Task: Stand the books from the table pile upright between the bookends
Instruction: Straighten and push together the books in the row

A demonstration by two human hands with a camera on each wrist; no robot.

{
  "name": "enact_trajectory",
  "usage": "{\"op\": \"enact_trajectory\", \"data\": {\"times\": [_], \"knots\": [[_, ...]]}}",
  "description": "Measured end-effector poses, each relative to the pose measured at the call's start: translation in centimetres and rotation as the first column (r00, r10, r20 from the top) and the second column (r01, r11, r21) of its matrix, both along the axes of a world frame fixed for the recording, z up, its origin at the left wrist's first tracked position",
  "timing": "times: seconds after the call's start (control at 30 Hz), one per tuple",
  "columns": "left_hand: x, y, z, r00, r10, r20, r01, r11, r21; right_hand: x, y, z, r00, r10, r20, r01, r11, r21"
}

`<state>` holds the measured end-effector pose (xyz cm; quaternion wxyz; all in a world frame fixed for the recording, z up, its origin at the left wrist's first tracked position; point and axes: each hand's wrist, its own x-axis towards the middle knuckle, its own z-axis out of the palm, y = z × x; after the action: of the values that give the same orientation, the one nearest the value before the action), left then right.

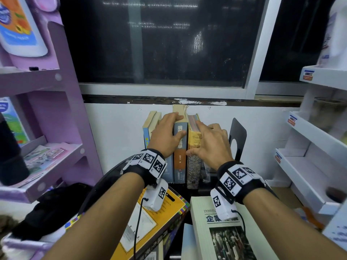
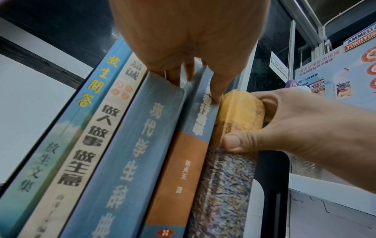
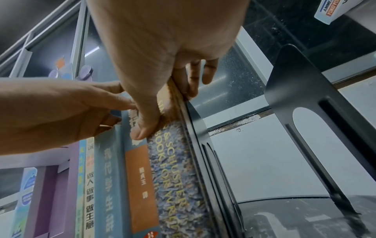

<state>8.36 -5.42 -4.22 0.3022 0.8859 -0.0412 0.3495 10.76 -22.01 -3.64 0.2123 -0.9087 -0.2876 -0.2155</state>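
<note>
Several books stand upright in a row against the white wall. My left hand (image 1: 169, 128) hooks its fingers over their tops, thumb on the blue and orange book (image 1: 180, 162) (image 2: 183, 161). My right hand (image 1: 199, 139) pinches the yellow, mosaic-patterned book (image 1: 193, 171) (image 3: 175, 161) at the row's right end, thumb on the spine, fingers on its far side. A black bookend (image 1: 237, 139) (image 3: 301, 90) stands a little to the right. The left bookend is hidden. Two pile books lie flat below my wrists: a yellow-covered book (image 1: 165, 220) and a pale green book (image 1: 206, 233).
A purple shelf unit (image 1: 56, 113) stands close on the left and a white display rack (image 1: 309, 158) on the right. A dark window (image 1: 159, 44) sits above the wall ledge. A thin black plate (image 3: 195, 122) lies against the yellow book's right side.
</note>
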Motion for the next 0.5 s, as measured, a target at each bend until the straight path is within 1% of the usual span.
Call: {"op": "enact_trajectory", "data": {"times": [0.07, 0.2, 0.3, 0.5], "knots": [[0.0, 0.0, 0.0, 1.0, -0.002, 0.005, 0.002, 1.0, 0.002, 0.7, 0.2, -0.2, 1.0, 0.023, -0.008, -0.022, 0.999, 0.029], [0.0, -0.1, -0.1, 1.0, -0.003, 0.013, 0.003, 1.0, 0.004, 1.6, 0.5, -0.4, 0.989, 0.113, -0.098, -0.1, 0.986, 0.131], [0.0, -0.1, -0.1, 1.0, -0.005, 0.02, 0.005, 1.0, 0.011, 2.1, 0.8, -0.6, 0.981, 0.15, -0.123, -0.126, 0.975, 0.185], [-0.2, -0.2, -0.1, 0.999, 0.005, 0.037, -0.005, 1.0, -0.004, 2.5, 1.5, -0.1, 0.973, 0.144, -0.181, -0.113, 0.978, 0.174]]}}
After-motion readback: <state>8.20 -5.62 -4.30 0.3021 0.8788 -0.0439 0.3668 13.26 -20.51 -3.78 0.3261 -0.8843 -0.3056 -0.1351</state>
